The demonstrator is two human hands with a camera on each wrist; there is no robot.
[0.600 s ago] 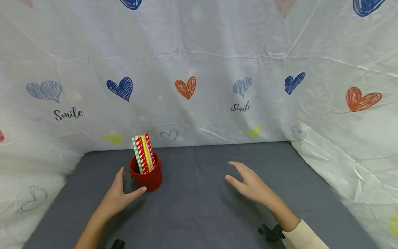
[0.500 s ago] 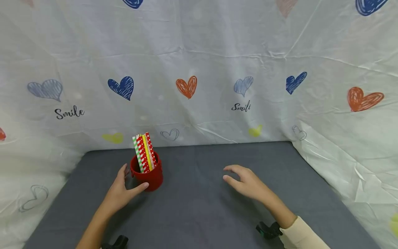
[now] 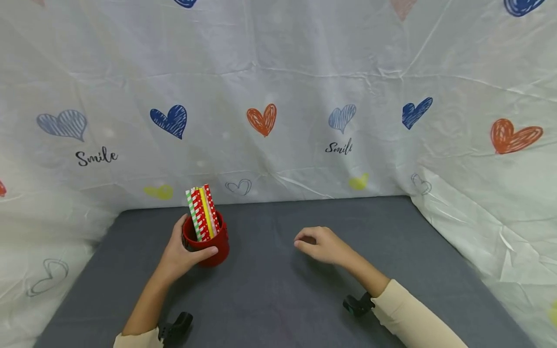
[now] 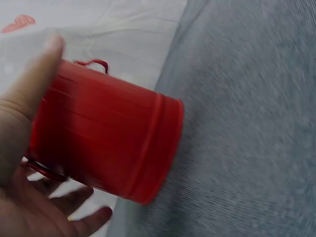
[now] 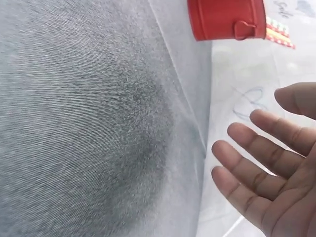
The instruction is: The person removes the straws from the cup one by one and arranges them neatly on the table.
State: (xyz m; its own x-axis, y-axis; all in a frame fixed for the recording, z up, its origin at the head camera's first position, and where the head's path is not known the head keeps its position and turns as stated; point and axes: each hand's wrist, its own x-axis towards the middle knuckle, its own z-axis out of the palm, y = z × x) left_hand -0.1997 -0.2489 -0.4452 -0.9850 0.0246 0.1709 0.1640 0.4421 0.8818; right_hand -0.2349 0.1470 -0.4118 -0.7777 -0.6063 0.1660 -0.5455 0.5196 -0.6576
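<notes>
A red bucket (image 3: 213,250) stands at the left of the table with several patterned straws (image 3: 202,212) leaning in it. My left hand (image 3: 180,256) is around its near left side, the thumb lying across the front. In the left wrist view, the fingers (image 4: 74,200) are spread below the bucket's side, loosely bent, with gaps between them; whether they press on it cannot be told. My right hand (image 3: 324,246) hovers over the table to the right of the bucket, holding nothing. In the right wrist view its fingers (image 5: 261,148) are spread and slightly bent.
A dark grey cloth (image 3: 270,299) covers the table. Behind and beside it hangs a white curtain (image 3: 296,87) printed with hearts and words. Each wrist wears a black device, such as the right wrist camera (image 3: 359,305).
My left hand has moved forward and right, its thumb now across the bucket's front. My right hand has shifted left, its fingers bending more. The bucket stays about where it was.
</notes>
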